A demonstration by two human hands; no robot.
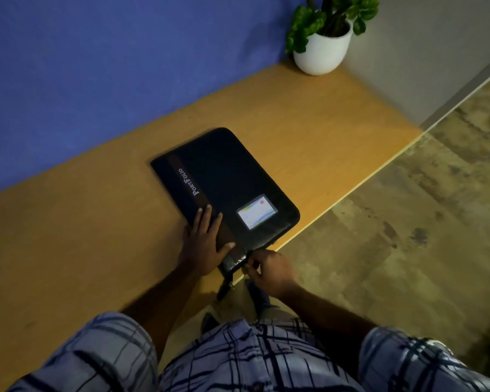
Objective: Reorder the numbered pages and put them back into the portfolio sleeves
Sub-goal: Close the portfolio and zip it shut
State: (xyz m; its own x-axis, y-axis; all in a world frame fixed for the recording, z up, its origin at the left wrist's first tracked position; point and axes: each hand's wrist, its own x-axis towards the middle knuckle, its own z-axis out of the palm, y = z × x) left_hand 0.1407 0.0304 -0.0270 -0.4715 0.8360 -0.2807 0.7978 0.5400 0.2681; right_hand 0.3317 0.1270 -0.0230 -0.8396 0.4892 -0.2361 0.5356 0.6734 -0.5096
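I see the portfolio [232, 171] closed at the table [68, 250] edge. Left hand [203, 244] lies flat on its cover, fingers spread. Right hand [269, 268] pinches its near rim. I judge it stiff, slick and fairly light, so grip the rim.

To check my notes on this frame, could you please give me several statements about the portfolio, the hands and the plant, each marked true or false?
1. The portfolio lies closed on the table. True.
2. The left hand rests flat on the portfolio's cover. True.
3. The right hand hangs clear of the portfolio. False: it pinches at the portfolio's near edge.
4. The potted plant stands on the portfolio. False: it stands apart, at the table's far corner.
5. Loose pages lie spread over the table. False: none show.
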